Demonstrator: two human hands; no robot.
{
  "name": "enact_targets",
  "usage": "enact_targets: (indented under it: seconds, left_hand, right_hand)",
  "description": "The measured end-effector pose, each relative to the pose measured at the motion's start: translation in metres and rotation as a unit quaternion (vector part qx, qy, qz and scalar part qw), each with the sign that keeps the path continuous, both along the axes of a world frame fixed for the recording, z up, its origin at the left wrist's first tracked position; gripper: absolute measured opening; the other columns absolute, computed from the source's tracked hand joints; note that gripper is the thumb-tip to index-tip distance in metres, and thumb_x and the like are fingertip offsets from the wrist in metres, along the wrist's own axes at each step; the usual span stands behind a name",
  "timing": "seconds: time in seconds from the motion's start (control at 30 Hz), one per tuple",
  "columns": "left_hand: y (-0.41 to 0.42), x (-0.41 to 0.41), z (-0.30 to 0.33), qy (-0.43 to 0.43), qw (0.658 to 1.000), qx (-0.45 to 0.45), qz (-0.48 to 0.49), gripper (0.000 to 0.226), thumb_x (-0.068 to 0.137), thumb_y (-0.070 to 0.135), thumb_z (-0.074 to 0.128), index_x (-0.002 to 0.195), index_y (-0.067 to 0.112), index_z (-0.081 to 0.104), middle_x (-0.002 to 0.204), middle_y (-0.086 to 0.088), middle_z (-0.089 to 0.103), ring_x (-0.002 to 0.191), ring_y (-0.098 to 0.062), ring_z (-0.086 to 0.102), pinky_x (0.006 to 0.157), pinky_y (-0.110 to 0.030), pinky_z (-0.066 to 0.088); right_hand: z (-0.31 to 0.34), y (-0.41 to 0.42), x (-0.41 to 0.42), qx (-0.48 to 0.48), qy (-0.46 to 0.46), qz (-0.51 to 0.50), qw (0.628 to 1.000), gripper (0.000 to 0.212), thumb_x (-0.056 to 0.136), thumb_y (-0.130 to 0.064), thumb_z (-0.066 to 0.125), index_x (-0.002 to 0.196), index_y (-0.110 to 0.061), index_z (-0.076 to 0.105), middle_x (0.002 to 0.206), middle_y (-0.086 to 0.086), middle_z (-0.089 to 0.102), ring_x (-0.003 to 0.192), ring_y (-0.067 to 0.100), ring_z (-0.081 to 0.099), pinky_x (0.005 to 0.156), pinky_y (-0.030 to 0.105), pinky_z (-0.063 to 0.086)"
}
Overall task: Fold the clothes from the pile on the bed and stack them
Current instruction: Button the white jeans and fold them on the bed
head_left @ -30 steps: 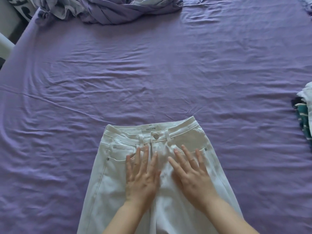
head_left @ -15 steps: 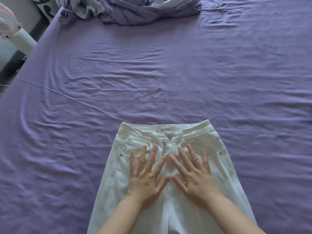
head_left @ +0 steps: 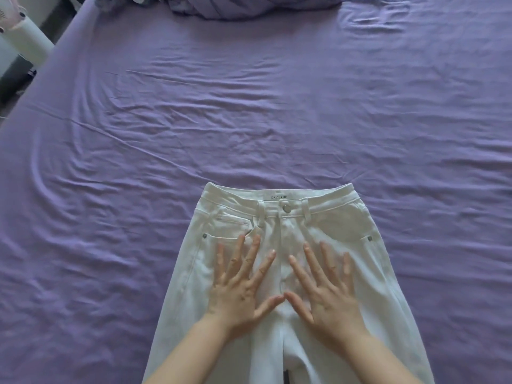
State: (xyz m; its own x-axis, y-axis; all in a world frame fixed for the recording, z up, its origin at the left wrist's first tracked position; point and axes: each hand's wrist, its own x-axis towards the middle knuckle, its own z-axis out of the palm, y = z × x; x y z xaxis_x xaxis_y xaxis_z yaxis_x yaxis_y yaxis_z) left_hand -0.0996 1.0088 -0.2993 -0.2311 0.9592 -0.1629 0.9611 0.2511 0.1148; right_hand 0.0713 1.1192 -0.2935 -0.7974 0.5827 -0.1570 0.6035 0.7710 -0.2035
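A pair of white jeans (head_left: 340, 225) lies flat and face up on the purple bed sheet (head_left: 249, 120), waistband away from me, legs running off the bottom edge. My left hand (head_left: 241, 286) presses flat on the left front below the pocket, fingers spread straight. My right hand (head_left: 324, 286) presses flat on the right front beside the fly, fingers spread too. The two thumbs nearly touch over the crotch seam. A heap of purple and grey clothes (head_left: 249, 6) lies at the far edge of the bed.
A white and pink object (head_left: 25, 37) stands beside the bed at the upper left, with dark floor below it. Wrinkled purple sheet stretches between the jeans and the far pile, and to both sides.
My hands have slid slightly down and apart on the jeans, fingers spreading wider. The view has shifted left, so the folded clothes at the right edge have left the frame.
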Motion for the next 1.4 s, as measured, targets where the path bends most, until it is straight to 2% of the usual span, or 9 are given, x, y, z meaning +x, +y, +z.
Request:
enact_targets:
  seconds: [0.3, 0.47, 0.57, 0.63, 0.73, 0.87, 1.03, 1.23, 1.4]
  left_hand:
    - [-0.011, 0.007, -0.009, 0.012, 0.997, -0.072, -0.007, 0.080, 0.085, 0.077, 0.020, 0.147, 0.028, 0.028, 0.156, -0.010, 0.020, 0.145, -0.030, 0.008, 0.106, -0.062, 0.012]
    - [-0.004, -0.002, 0.011, 0.008, 0.999, -0.024, 0.019, 0.064, 0.087, 0.064, 0.028, 0.139, 0.031, 0.044, 0.151, -0.008, 0.031, 0.144, -0.026, 0.004, 0.106, -0.058, 0.015]
    - [0.015, -0.027, 0.021, -0.008, 0.986, -0.004, 0.164, 0.068, 0.090, 0.060, 0.037, 0.149, 0.032, 0.014, 0.158, -0.006, -0.004, 0.145, -0.027, -0.009, 0.114, -0.054, -0.004]
    - [0.033, -0.049, 0.023, -0.045, 0.958, -0.018, 0.283, 0.082, 0.090, 0.061, 0.040, 0.151, 0.026, -0.002, 0.158, -0.010, -0.014, 0.145, -0.029, -0.011, 0.116, -0.050, -0.004]
    - [0.058, -0.073, 0.032, -0.173, 0.898, 0.017, 0.404, 0.094, 0.085, 0.056, 0.056, 0.151, 0.017, 0.002, 0.156, -0.016, 0.013, 0.142, -0.033, 0.018, 0.113, -0.043, 0.019]
    - [0.065, -0.086, 0.041, -0.180, 0.868, 0.044, 0.461, 0.089, 0.082, 0.048, 0.065, 0.149, 0.012, 0.017, 0.143, -0.015, 0.041, 0.129, -0.034, 0.039, 0.103, -0.041, 0.033]
    - [0.068, -0.087, 0.063, -0.294, 0.827, 0.075, 0.473, 0.042, 0.081, 0.043, 0.069, 0.109, 0.013, 0.060, 0.110, -0.008, 0.066, 0.104, -0.029, 0.060, 0.088, -0.039, 0.047]
    - [0.060, -0.043, 0.115, -0.374, 0.815, 0.120, 0.425, 0.019, 0.080, 0.037, 0.068, 0.072, 0.026, 0.055, 0.075, 0.009, 0.063, 0.079, -0.017, 0.061, 0.068, -0.029, 0.044]
    - [0.045, -0.006, 0.168, -0.433, 0.783, 0.146, 0.422, 0.024, 0.083, 0.042, 0.065, 0.075, 0.020, 0.061, 0.076, 0.004, 0.067, 0.077, -0.018, 0.064, 0.073, -0.041, 0.055]
  right_hand:
    - [-0.019, -0.033, 0.014, -0.017, -0.053, -0.021, 0.998, 0.061, 0.093, -0.060, 0.018, 0.145, -0.029, 0.025, 0.151, 0.009, 0.028, 0.141, 0.032, 0.016, 0.106, 0.061, 0.016]
    - [0.001, -0.011, 0.014, -0.017, -0.064, -0.034, 0.997, 0.062, 0.092, -0.060, 0.015, 0.138, -0.030, 0.042, 0.146, 0.006, 0.041, 0.143, 0.028, 0.003, 0.108, 0.057, 0.010]
    - [0.004, 0.032, 0.009, 0.020, -0.062, -0.111, 0.992, 0.074, 0.084, -0.066, -0.012, 0.146, -0.034, 0.012, 0.156, -0.001, 0.004, 0.144, 0.024, -0.015, 0.112, 0.053, -0.009]
    - [0.004, 0.060, 0.000, -0.023, -0.062, -0.198, 0.978, 0.065, 0.088, -0.066, 0.004, 0.145, -0.037, -0.007, 0.154, -0.007, -0.018, 0.142, 0.022, -0.022, 0.113, 0.052, -0.008]
    - [0.012, 0.076, -0.017, -0.083, 0.015, -0.297, 0.951, 0.069, 0.094, -0.049, 0.039, 0.150, -0.025, 0.006, 0.159, -0.004, 0.005, 0.145, 0.023, 0.002, 0.112, 0.047, 0.014]
    - [0.019, 0.075, -0.023, -0.047, 0.091, -0.354, 0.930, 0.069, 0.091, -0.032, 0.055, 0.148, -0.017, 0.020, 0.154, 0.007, 0.023, 0.134, 0.032, 0.030, 0.101, 0.047, 0.031]
    - [0.042, 0.092, -0.031, -0.138, 0.197, -0.486, 0.840, 0.071, 0.088, -0.023, 0.061, 0.145, -0.003, 0.023, 0.146, 0.025, 0.032, 0.132, 0.039, 0.035, 0.103, 0.042, 0.031]
    - [0.097, 0.078, -0.034, -0.289, 0.226, -0.474, 0.801, 0.031, 0.076, -0.009, 0.069, 0.106, -0.005, 0.066, 0.100, 0.015, 0.069, 0.095, 0.032, 0.063, 0.084, 0.040, 0.047]
    - [0.164, 0.028, -0.025, -0.380, 0.316, -0.409, 0.767, 0.027, 0.073, -0.011, 0.076, 0.097, -0.015, 0.065, 0.088, 0.003, 0.071, 0.081, 0.019, 0.067, 0.071, 0.035, 0.054]
